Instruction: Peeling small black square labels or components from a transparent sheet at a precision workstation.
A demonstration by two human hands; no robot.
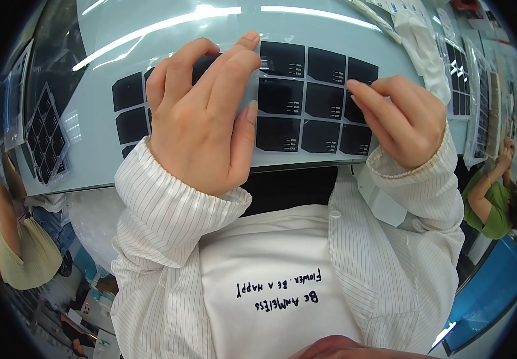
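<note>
A sheet of black labels [280, 98] with cut corners and small white print lies on the pale, glossy table. My left hand [201, 113] rests over the left part of the labels, palm down, with its fingers apart and its index finger reaching toward the far edge. The labels beneath it are partly hidden. At the right end of the sheet, my right hand [407, 119] has its thumb and fingertips brought together over the right column of labels. Whatever may be between those fingertips is too small to make out.
More black label sheets [47, 139] in clear film lie at the left edge. White backing strips [420, 45] and further label sheets [459, 78] lie to the right. A person in green [487, 200] sits at right, another in pale yellow [28, 254] at left.
</note>
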